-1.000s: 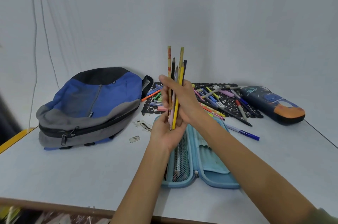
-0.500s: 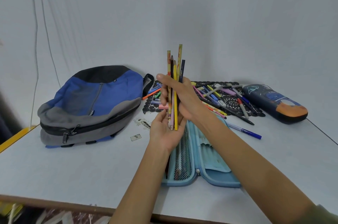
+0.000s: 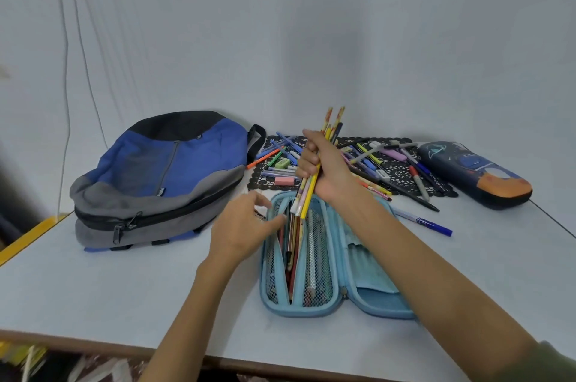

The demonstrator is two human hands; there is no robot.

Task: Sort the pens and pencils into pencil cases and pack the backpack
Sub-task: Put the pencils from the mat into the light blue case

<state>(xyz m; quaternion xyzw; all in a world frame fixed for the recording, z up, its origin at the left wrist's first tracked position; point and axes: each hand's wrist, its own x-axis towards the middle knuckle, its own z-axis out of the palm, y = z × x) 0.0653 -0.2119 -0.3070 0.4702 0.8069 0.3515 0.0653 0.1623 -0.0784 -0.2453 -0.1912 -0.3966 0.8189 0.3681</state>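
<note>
- Our right hand is wrapped tight round a bundle of pencils. It grips them about mid-length, with the lower ends aimed at the far end of the open light-blue pencil case on the desk.
- Our left hand holds nothing. Its fingers are loose, right by the case's left mesh pocket, and we can't tell if it's touching.
- Pencils are light and stiff but smooth, so a bundle probably fans or slips. We'd squeeze it round the middle and feed it in lengthwise.
- Loose pens and markers wait on the black lace mat. The backpack looks zipped.
</note>
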